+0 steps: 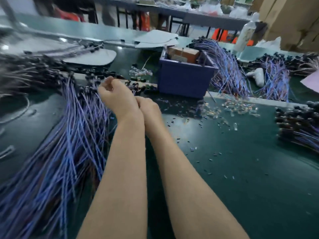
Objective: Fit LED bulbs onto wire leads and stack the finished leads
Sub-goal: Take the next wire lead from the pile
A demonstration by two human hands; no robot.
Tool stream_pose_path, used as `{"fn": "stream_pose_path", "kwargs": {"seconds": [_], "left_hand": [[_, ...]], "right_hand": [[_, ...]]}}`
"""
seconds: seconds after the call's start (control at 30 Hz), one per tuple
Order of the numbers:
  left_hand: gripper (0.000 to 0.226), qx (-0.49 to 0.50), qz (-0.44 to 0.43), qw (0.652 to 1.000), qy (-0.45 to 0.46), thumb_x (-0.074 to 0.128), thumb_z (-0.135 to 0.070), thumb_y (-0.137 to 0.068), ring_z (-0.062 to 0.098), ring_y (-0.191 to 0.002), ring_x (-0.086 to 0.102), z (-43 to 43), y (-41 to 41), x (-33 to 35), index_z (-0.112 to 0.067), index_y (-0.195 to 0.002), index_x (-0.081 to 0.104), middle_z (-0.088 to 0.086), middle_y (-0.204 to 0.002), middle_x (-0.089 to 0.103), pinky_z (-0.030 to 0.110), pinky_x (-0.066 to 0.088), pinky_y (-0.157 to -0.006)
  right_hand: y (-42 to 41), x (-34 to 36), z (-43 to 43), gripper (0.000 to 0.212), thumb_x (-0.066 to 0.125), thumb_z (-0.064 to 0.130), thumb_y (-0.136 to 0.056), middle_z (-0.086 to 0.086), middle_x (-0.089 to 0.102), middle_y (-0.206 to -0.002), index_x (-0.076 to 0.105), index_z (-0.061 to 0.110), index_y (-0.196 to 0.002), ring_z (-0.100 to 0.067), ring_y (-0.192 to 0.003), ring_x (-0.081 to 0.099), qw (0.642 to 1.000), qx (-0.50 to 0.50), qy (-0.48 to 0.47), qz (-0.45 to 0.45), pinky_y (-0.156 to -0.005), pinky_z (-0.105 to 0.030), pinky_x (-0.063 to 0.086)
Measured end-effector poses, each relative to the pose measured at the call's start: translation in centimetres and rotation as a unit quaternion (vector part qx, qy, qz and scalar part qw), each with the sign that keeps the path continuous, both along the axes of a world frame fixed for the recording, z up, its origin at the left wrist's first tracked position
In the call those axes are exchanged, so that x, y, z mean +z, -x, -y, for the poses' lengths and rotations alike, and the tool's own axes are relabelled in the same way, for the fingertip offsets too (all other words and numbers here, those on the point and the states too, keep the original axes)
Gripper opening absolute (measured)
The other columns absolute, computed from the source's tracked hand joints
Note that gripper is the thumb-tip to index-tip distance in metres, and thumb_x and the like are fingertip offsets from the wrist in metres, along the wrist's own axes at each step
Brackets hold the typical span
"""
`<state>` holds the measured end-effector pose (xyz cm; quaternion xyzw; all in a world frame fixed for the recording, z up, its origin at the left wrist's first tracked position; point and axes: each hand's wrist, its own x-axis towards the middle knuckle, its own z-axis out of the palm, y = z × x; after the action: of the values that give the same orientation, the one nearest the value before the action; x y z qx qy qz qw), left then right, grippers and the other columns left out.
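A big pile of blue and purple wire leads with black ends fans across the left of the green table. My left hand hovers over the far end of that pile, fingers curled inward; blur hides whether it holds a lead. My right hand rests just right of my left wrist, with its fingers turned away and hidden. Clear LED bulbs lie scattered to the right of my hands. A smaller cluster of bulbs sits farther back.
A purple box stands behind my hands. More lead bundles lie right of it, at far right and at the right edge. Small black bits litter the mat. A white bottle stands at the back.
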<state>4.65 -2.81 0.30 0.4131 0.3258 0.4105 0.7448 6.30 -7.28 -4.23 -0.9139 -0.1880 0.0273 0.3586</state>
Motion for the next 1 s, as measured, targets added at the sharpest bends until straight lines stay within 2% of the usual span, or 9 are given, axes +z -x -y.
{"fn": "stream_pose_path", "kwargs": {"seconds": [0.07, 0.17, 0.3, 0.4, 0.53, 0.7, 0.77, 0.9, 1.0], "left_hand": [[0.013, 0.021, -0.001, 1.000, 0.010, 0.040, -0.003, -0.095, 0.015, -0.081, 0.045, -1.6, 0.2, -0.1, -0.002, -0.102, 0.050, 0.007, -0.094, 0.049, 0.015, 0.036, -0.059], [0.005, 0.023, 0.016, 0.999, 0.029, 0.038, -0.002, -0.095, 0.018, -0.083, 0.042, -2.7, 0.4, -0.1, -0.005, -0.096, 0.042, 0.009, -0.092, 0.047, 0.016, 0.034, -0.059], [0.013, 0.000, 0.036, 0.999, -0.012, 0.041, -0.002, -0.092, 0.014, -0.081, 0.052, -2.5, 0.5, 0.1, -0.013, -0.092, 0.048, 0.006, -0.096, 0.057, 0.014, 0.042, -0.067], [0.013, -0.102, -0.025, 0.979, -0.175, 0.046, -0.006, -0.092, 0.015, -0.082, 0.059, -1.6, 0.1, 0.2, -0.016, -0.087, 0.053, 0.010, -0.100, 0.066, 0.016, 0.045, -0.069], [0.022, -0.324, -0.113, 0.856, -0.386, 0.046, -0.022, -0.097, 0.025, -0.092, 0.066, 1.6, -0.3, 0.4, -0.011, -0.088, 0.063, 0.007, -0.087, 0.070, 0.035, 0.051, -0.089], [0.021, -0.482, -0.119, 0.711, -0.499, 0.046, -0.023, -0.098, 0.016, -0.079, 0.066, 6.1, -0.3, 0.0, -0.017, -0.088, 0.063, -0.005, -0.075, 0.068, 0.018, 0.049, -0.062], [0.019, -0.467, -0.092, 0.718, -0.508, 0.047, -0.016, -0.097, 0.014, -0.066, 0.059, 7.9, -0.7, -0.7, -0.012, -0.092, 0.065, -0.007, -0.069, 0.062, 0.015, 0.042, -0.050], [0.019, -0.428, -0.069, 0.742, -0.511, 0.049, -0.014, -0.096, 0.015, -0.067, 0.053, 11.7, -1.3, -1.8, -0.009, -0.093, 0.067, 0.001, -0.077, 0.064, 0.023, 0.038, -0.060], [0.018, -0.397, -0.089, 0.756, -0.512, 0.051, -0.016, -0.094, 0.023, -0.079, 0.059, 12.6, -1.6, -2.9, -0.010, -0.091, 0.067, 0.004, -0.083, 0.067, 0.027, 0.040, -0.068]], "right_hand": [[0.0, -0.1, -2.2, 0.028, 0.040, 0.028, -0.097, -0.011, 0.052, -0.124, 0.060, 0.023, -0.117, -0.034, -0.117, 0.042, 0.995, -0.008, 0.098, -0.017, -0.095, -0.042, 0.035], [0.2, -0.4, -4.0, 0.017, 0.046, 0.019, -0.094, -0.014, 0.057, -0.111, 0.060, 0.010, -0.094, -0.033, -0.106, 0.049, 0.997, -0.017, 0.059, -0.046, -0.082, -0.034, 0.040], [0.4, 0.4, -3.0, 0.018, 0.060, 0.009, -0.087, -0.004, 0.059, -0.087, 0.052, 0.008, -0.103, -0.017, -0.080, 0.054, 0.943, -0.113, -0.291, -0.119, -0.072, -0.026, 0.045], [0.3, 2.6, 0.4, 0.017, 0.059, 0.006, -0.089, -0.004, 0.061, -0.076, 0.057, 0.002, -0.105, -0.004, -0.053, 0.054, 0.885, -0.127, -0.436, -0.103, -0.059, -0.021, 0.048], [0.3, 5.9, 7.3, 0.011, 0.056, 0.007, -0.093, -0.001, 0.060, -0.068, 0.059, 0.010, -0.083, -0.005, -0.050, 0.054, 0.785, -0.152, -0.598, -0.048, -0.053, -0.018, 0.048], [0.3, 6.6, 15.6, 0.011, 0.054, 0.007, -0.095, -0.002, 0.059, -0.068, 0.053, 0.012, -0.085, -0.008, -0.053, 0.060, 0.625, -0.255, -0.737, 0.038, -0.059, -0.019, 0.053], [0.3, 5.7, 17.6, 0.010, 0.055, 0.011, -0.095, 0.000, 0.059, -0.068, 0.056, 0.014, -0.085, -0.007, -0.055, 0.058, 0.632, -0.272, -0.725, 0.037, -0.057, -0.018, 0.051], [0.1, 2.5, 17.7, 0.017, 0.053, 0.011, -0.096, 0.001, 0.057, -0.069, 0.062, 0.013, -0.082, -0.008, -0.058, 0.051, 0.799, -0.237, -0.552, -0.002, -0.056, -0.018, 0.046], [-0.3, 0.8, 17.2, 0.024, 0.055, 0.009, -0.095, -0.001, 0.054, -0.063, 0.059, 0.013, -0.071, -0.010, -0.058, 0.048, 0.843, -0.233, -0.483, 0.044, -0.059, -0.022, 0.042]]}}
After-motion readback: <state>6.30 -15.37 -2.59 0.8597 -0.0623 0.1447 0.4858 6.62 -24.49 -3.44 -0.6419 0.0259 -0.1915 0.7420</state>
